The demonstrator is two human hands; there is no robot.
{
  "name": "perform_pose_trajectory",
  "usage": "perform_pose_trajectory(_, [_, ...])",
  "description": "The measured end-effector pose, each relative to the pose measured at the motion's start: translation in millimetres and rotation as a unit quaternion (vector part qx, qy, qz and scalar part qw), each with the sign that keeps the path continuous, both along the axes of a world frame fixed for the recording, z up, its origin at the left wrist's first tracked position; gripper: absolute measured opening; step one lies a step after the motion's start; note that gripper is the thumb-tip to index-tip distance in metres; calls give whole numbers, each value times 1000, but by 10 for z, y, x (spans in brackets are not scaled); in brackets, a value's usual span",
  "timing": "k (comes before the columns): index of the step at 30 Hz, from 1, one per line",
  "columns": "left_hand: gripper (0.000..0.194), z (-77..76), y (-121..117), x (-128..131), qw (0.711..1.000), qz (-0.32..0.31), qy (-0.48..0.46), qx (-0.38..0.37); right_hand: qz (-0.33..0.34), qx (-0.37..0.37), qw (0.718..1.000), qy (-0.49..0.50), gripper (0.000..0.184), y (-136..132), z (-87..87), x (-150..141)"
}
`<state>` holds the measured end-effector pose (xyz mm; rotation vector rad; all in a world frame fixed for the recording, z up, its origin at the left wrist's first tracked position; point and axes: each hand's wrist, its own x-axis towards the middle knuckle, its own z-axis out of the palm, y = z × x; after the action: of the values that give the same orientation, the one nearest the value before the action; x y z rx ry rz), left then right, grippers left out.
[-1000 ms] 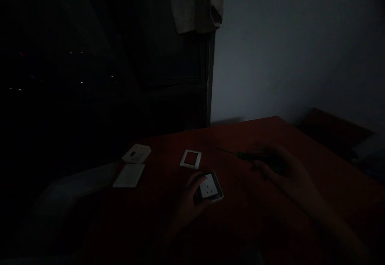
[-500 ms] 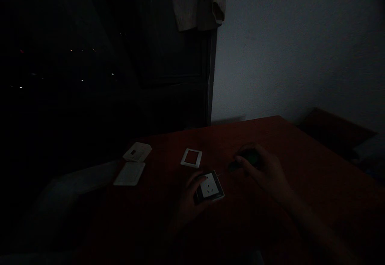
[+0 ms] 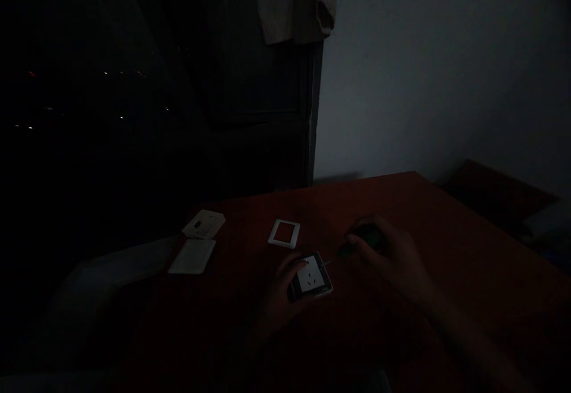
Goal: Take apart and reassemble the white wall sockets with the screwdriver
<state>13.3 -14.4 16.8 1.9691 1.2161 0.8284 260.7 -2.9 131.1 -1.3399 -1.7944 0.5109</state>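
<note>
The scene is very dark. My left hand point(image 3: 283, 295) is closed around the left side of a wall socket point(image 3: 311, 275), a white faceplate insert in a dark square frame, lying face up on the table. Its thumb and fingers press on the socket's edges. In my right hand point(image 3: 397, 256) is a screwdriver point(image 3: 371, 236) with a green handle, held to the right of the socket. A thin metal shaft shows at the socket's right edge, its tip on or beside the frame; contact is hard to make out.
On the reddish-brown table point(image 3: 379, 194) a white square frame point(image 3: 284, 233) lies behind the socket. Farther left rest a folded white paper or box piece point(image 3: 204, 225) and a flat white plate point(image 3: 193, 256). A pale wall point(image 3: 423, 84) and a hanging cloth point(image 3: 297, 6) stand behind.
The screwdriver's shaft has come closer to the socket's right edge and shows more clearly. My right hand has shifted slightly left; my left hand keeps its hold on the socket.
</note>
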Motion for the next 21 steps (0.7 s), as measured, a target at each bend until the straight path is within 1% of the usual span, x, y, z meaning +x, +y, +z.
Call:
perform_pose_trajectory(5, [58, 17, 0, 5, 1000, -1, 5, -11, 2, 2, 1000, 0, 22, -18, 17, 2])
perform_pose_trajectory(9, [57, 6, 1, 6, 1000, 2, 1, -12, 12, 1, 1000, -2, 23, -8, -4, -3])
perform_pose_trajectory(18, [59, -9, 3, -6, 1000, 3, 10, -11, -9, 7, 1000, -27, 24, -12, -33, 28])
perform_pose_trajectory(21, [60, 3, 3, -6, 1000, -4, 6, -7, -4, 7, 1000, -29, 24, -14, -38, 42])
